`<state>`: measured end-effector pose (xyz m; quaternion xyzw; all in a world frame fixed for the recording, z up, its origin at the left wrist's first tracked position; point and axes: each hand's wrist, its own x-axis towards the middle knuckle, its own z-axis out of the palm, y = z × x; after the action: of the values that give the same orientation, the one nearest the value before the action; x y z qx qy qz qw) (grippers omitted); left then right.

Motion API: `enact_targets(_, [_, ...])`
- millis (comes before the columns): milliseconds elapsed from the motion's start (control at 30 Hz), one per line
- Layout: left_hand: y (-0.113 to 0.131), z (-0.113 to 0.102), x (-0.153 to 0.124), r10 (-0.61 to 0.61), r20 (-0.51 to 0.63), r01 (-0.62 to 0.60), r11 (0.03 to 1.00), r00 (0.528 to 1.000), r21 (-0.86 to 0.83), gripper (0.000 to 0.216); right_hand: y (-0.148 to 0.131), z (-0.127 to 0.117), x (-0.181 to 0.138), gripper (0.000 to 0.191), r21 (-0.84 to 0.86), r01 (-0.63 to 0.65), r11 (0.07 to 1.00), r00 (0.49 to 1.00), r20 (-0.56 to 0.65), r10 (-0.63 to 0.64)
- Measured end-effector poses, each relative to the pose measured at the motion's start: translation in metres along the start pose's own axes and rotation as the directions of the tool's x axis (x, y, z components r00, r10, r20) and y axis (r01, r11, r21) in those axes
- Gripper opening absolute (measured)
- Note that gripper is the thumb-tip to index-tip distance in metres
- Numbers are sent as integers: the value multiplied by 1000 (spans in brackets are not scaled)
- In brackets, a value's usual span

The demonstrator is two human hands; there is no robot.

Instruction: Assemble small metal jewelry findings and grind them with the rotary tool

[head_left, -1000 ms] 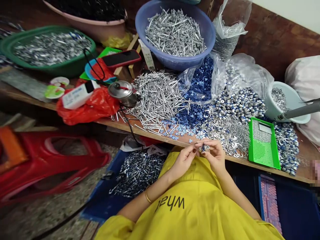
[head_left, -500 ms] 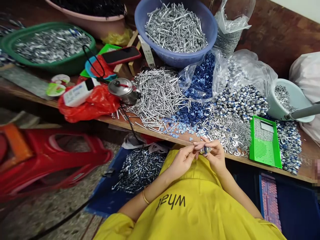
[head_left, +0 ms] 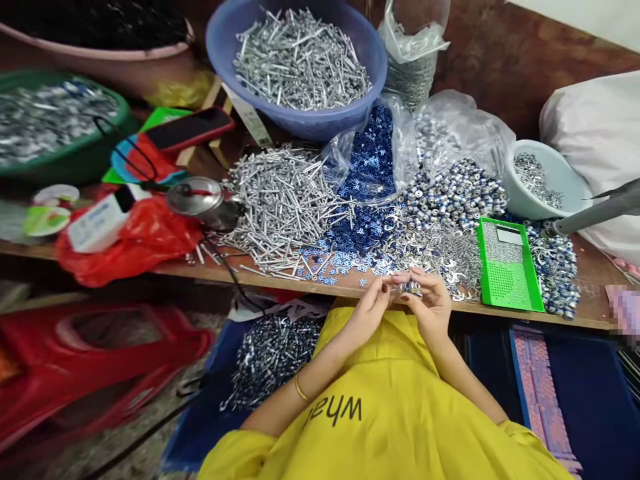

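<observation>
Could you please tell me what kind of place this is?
Probably a small workshop for little metal parts: silver pins lie heaped on a wooden bench, a blue basin holds many similar ones, and the right hand holds a small blue-and-silver piece.

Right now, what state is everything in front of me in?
Small part: held
Right hand: fingers closed on small part
Left hand: fingers beside small part, grip unclear
Blue bowl: heaped
Green tray: part-filled
Pot: lidded
Phone: face up, dark
Pale bowl: part-filled
</observation>
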<state>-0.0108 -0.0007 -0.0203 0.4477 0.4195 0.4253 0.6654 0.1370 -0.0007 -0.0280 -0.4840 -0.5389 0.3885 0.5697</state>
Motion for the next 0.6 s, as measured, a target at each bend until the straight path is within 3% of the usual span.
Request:
enact_targets(67, [-2,2,0,-47,-2,47,999,999,-19,63,-1,2,1,28,-92,157,983,987,41,-153])
enact_targets(167, [-2,2,-2,-1,-57,5,997,998,71,67,4,12,-3,35,-164,333,928,940,139,-313])
enact_targets(300, [-4,-3,-6,25,-81,-15,993,996,120,61,15,23,-8,32,-173,408,896,904,212,-370])
enact_targets(367, [-9,-8,-7,14,-61,-7,994,998,108,60,16,23,-6,30,-115,316,942,936,201,-290])
enact_targets(467, [-13,-15,-7,-7,-5,8,995,1000,95,59,13,18,1,25,31,30,999,985,168,-34])
enact_targets(533, [-12,-17,-6,-13,24,10,994,1000,109,57,9,15,4,23,138,-126,982,984,146,106])
enact_targets(600, [-7,-17,-5,-6,27,1,988,1000,153,53,4,14,5,24,226,-206,952,974,145,176])
